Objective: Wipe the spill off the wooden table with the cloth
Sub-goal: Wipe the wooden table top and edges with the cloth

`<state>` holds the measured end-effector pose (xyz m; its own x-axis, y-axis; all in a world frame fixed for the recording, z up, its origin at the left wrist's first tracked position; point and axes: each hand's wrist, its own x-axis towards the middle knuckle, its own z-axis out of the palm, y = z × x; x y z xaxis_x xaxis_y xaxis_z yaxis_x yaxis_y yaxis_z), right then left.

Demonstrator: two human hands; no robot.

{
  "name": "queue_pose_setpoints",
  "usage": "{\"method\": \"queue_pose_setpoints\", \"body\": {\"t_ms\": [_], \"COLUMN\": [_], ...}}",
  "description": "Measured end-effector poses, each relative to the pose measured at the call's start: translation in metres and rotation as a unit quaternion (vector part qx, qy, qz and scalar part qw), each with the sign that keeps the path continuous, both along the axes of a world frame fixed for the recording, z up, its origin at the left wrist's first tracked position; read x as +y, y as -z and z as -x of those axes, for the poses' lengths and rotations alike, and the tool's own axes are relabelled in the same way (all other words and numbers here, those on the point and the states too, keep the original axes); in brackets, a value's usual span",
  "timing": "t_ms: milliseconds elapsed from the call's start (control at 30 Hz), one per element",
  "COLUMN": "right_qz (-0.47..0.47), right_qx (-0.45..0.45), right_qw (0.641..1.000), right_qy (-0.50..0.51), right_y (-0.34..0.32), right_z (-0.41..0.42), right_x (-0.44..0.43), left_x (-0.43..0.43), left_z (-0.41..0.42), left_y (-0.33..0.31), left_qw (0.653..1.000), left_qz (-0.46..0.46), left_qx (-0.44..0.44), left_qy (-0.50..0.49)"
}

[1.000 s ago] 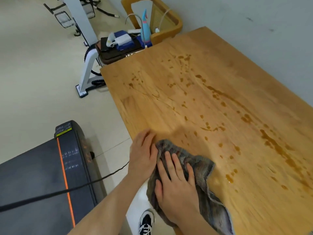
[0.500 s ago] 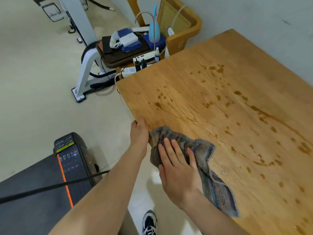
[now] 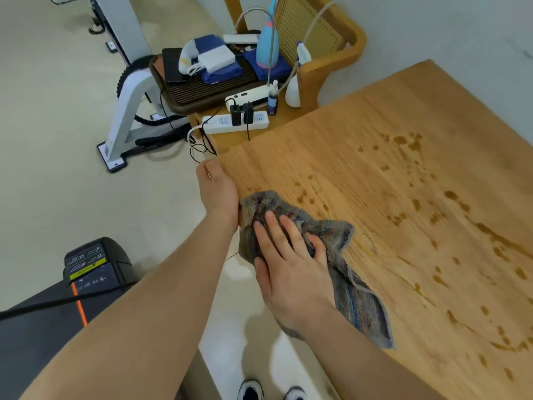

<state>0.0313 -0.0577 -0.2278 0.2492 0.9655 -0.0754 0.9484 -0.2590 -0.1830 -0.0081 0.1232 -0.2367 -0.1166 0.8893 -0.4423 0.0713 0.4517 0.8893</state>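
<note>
**Cloth at the table's near corner**

Here my right hand (image 3: 291,264) lies flat with fingers spread, pressing the cloth (image 3: 340,255) onto the wooden table (image 3: 375,134) at its left edge. The cloth is bunched under my palm, and one end trails back along the edge toward me. My left hand (image 3: 216,189) curls against the table's side just beside the cloth, holding nothing. The spill (image 3: 450,209), amber drops and streaks, lies to the right of the cloth across the wood.

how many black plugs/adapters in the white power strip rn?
2. Both stand side by side in the middle of the white power strip beyond the table's far corner: left adapter, right adapter. None seems hidden.
</note>
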Motion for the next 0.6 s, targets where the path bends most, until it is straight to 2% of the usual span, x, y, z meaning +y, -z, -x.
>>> {"method": "queue_pose_setpoints", "body": {"t_ms": [200,600], "right_qz": [-0.017,-0.038], "right_qx": [0.001,0.037], "right_qw": [1.0,0.998], "right_qy": [-0.001,-0.019], "right_y": [0.003,0.006], "right_z": [0.0,-0.015], "right_x": [0.064,0.095], "left_x": [0.004,0.005], "left_z": [0.001,0.001], "left_y": [0.005,0.0], "left_qw": [0.996,0.991], "left_qz": [-0.027,-0.022], "left_qx": [0.084,0.125], "left_qy": [0.017,0.047]}}
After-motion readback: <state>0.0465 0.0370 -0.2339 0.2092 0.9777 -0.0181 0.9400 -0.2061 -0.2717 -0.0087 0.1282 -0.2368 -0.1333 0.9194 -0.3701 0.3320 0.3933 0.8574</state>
